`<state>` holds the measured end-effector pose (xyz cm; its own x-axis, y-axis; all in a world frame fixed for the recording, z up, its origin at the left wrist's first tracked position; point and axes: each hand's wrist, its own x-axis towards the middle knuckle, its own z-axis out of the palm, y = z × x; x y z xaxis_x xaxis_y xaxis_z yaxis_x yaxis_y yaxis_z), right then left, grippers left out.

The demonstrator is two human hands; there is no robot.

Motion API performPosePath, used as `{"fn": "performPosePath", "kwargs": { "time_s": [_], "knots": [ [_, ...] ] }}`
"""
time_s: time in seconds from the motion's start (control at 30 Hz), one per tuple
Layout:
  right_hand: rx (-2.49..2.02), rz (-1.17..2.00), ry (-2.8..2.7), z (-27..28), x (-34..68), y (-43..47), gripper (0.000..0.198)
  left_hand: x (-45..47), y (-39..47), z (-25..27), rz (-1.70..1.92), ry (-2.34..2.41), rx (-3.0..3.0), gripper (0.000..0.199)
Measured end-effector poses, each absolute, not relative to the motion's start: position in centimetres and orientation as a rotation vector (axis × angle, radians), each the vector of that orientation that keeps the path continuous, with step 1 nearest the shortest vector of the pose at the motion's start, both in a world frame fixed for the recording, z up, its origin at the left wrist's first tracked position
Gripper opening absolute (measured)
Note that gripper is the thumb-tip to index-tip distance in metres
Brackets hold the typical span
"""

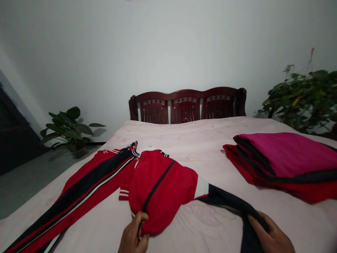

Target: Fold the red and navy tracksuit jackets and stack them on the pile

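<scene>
A red jacket (pixel 163 189) with a dark zip lies on the bed in front of me. Its far sleeve has a white band and a long navy part (pixel 231 200) stretching right. My left hand (pixel 134 233) pinches the red cloth by the near end of the zip. Around the navy sleeve, toward the right, my right hand (pixel 272 235) is closed, and the sleeve hangs down past the fingers. Left of the jacket lie red track pants (pixel 89 196) with navy and white side stripes, their cuffs close to the jacket.
A folded pile of magenta, dark and red clothes (pixel 289 158) sits on the right of the pink bedsheet (pixel 205 147). Behind stands a carved wooden headboard (pixel 185 105). Potted plants stand at the left (pixel 70 128) and right (pixel 302 102) of the bed.
</scene>
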<state>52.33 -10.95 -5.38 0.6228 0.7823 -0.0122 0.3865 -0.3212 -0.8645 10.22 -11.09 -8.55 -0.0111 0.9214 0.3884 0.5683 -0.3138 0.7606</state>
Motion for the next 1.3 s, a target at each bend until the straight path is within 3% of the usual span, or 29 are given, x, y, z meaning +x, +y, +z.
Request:
{"fn": "performPosePath", "kwargs": {
  "time_s": [0.2, 0.47, 0.87, 1.3],
  "knots": [
    [-1.875, 0.514, -0.979, -5.7, 52.4, -10.5, 0.057, 11.1, -11.1, -6.5, 0.901, 1.724, 2.013, 0.029],
    [-1.809, 0.426, -1.067, -5.9, 52.0, -10.8, 0.056, 12.6, -12.7, -6.4, 0.876, 1.865, 2.008, 0.035],
    [-1.862, 0.314, -1.187, -7.2, 52.4, -10.2, 0.057, 15.3, -23.5, -7.1, 0.606, 2.007, 1.93, 0.045],
    [-1.958, 0.303, -1.264, -6.6, 51.9, -10.6, 0.054, 15.8, -23.8, -6.4, 0.662, 1.977, 2.036, 0.036]
  ]
}}
